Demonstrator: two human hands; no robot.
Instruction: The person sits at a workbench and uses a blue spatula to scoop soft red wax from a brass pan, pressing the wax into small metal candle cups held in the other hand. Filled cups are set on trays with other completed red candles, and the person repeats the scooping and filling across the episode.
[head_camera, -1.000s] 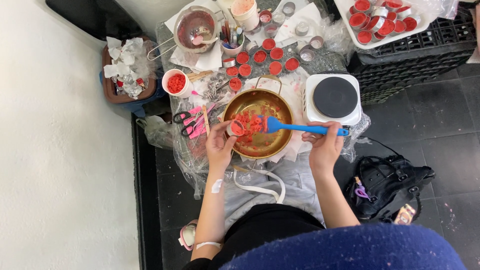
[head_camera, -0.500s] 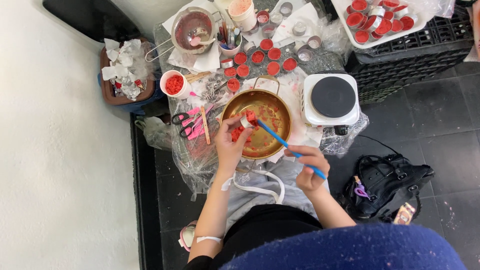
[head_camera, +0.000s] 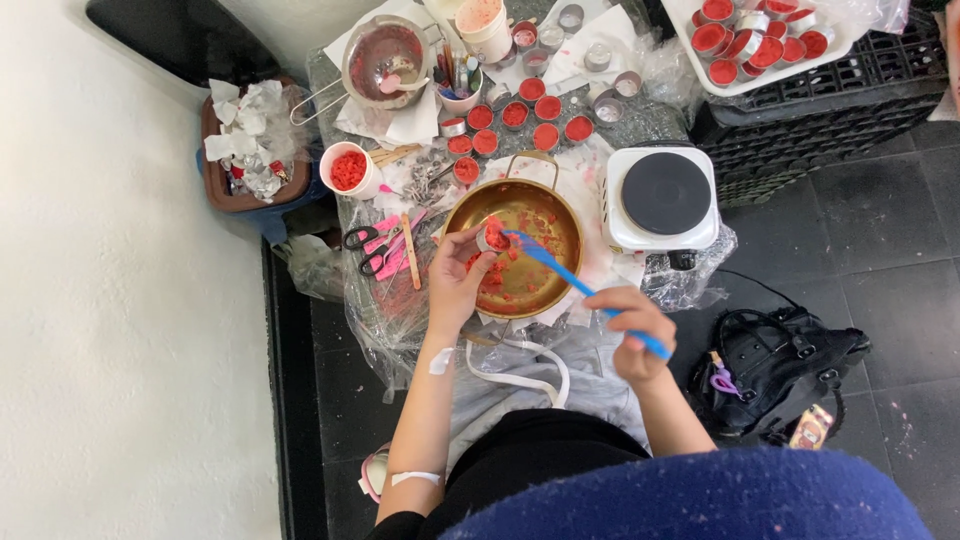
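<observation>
Below, my left hand (head_camera: 455, 285) pinching a small red-filled cup (head_camera: 493, 238) over the gold pot (head_camera: 520, 250), right hand (head_camera: 632, 335) clamped on blue spatula (head_camera: 580, 287), white hotplate (head_camera: 662, 197) just beside, pink scissors (head_camera: 372, 250) left on crowded worktop (head_camera: 650, 110), black bag (head_camera: 785, 365) on floor.

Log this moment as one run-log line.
left hand: holds small cup over gold pot | right hand: holds blue spatula, tip at cup | hot plate: beside pot
</observation>
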